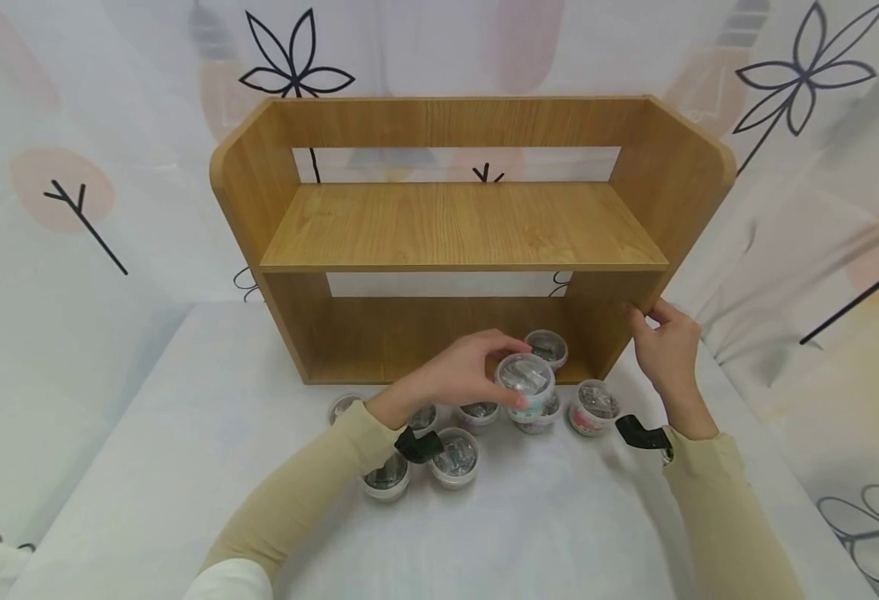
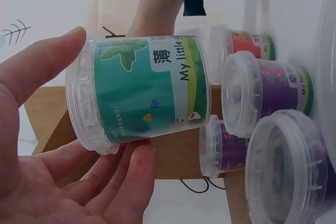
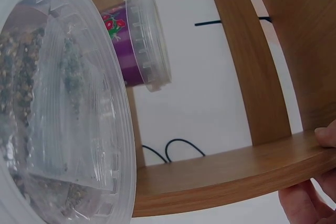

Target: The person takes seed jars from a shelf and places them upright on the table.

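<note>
My left hand (image 1: 469, 369) holds a clear-lidded plastic tub (image 1: 526, 381) upright in front of the shelf's lower level. In the left wrist view the held tub (image 2: 149, 87) shows a teal label with a green leaf, thumb on one side of the lid and fingers on the other. A purple-labelled tub (image 1: 546, 346) stands on the lower board behind it, at the right end. My right hand (image 1: 667, 348) grips the front edge of the right side panel of the wooden shelf (image 1: 465, 225), thumb inside and fingers outside in the right wrist view.
On the white tabletop (image 1: 544, 533) before the shelf stand several more lidded tubs, partly hidden by my left arm. A red-labelled tub (image 1: 592, 408) is rightmost, and a clear-lidded tub (image 1: 455, 458) stands nearer me. A patterned cloth (image 1: 109, 100) hangs behind.
</note>
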### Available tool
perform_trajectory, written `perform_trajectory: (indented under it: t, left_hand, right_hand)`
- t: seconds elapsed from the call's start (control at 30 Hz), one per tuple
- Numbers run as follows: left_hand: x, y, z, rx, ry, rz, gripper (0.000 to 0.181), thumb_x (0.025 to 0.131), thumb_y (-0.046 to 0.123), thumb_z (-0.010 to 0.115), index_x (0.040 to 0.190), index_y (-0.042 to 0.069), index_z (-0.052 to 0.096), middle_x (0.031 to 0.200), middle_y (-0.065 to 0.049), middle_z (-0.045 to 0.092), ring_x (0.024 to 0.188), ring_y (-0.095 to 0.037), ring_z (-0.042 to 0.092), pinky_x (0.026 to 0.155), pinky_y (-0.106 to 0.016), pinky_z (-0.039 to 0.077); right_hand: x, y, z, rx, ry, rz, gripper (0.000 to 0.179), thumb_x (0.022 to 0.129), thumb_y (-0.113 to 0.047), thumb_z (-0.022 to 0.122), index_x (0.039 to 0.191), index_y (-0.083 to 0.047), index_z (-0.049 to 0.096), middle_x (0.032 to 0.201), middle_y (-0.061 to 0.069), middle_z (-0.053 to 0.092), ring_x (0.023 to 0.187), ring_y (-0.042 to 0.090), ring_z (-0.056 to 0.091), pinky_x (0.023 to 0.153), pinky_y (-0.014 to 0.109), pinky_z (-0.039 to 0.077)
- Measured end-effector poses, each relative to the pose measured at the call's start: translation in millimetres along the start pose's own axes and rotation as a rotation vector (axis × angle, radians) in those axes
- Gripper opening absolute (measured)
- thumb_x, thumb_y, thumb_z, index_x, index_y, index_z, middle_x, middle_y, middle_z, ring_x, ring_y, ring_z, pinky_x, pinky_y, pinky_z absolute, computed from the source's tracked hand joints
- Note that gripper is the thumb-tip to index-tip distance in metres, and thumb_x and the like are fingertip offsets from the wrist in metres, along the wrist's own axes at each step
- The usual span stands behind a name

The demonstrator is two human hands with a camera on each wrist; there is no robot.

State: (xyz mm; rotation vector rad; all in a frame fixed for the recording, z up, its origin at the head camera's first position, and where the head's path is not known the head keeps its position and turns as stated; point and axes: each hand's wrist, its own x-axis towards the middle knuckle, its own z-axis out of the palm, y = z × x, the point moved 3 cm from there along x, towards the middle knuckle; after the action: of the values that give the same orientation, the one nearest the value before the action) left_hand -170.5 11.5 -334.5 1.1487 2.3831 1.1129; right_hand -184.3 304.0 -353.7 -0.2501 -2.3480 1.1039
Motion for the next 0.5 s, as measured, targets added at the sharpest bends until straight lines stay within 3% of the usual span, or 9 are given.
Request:
perform_trajectory:
  t: [0.27, 0.5]
  left_hand:
    - [-4.5, 4.7, 10.9, 0.060, -0.035, 0.007, 0.065, 0.070, 0.047, 0.078, 0.127, 0.022, 0.057, 0.109, 0.010, 0.049, 0.093, -0.009, 0.048, 0.072, -0.020, 0.047]
    - [-8.0, 3.9, 19.9, 0.091, -0.044, 0.020, 0.064, 0.069, 0.047, 0.079, 0.123, 0.020, 0.059, 0.108, 0.010, 0.049, 0.093, -0.006, 0.049, 0.071, -0.016, 0.046]
  right_hand:
    - [0.6, 0, 0, -0.009, 0.004, -0.005, 0.045, 0.092, -0.039, 0.051, 0.121, -0.006, 0.064, 0.116, 0.016, 0.063, 0.115, 0.031, 0.054, 0.093, 0.054, 0.043]
    - [0.3, 0, 0, -0.004, 0.003, -0.007, 0.045, 0.092, -0.039, 0.051, 0.122, -0.007, 0.063, 0.117, 0.016, 0.063, 0.115, 0.031, 0.054, 0.095, 0.053, 0.042]
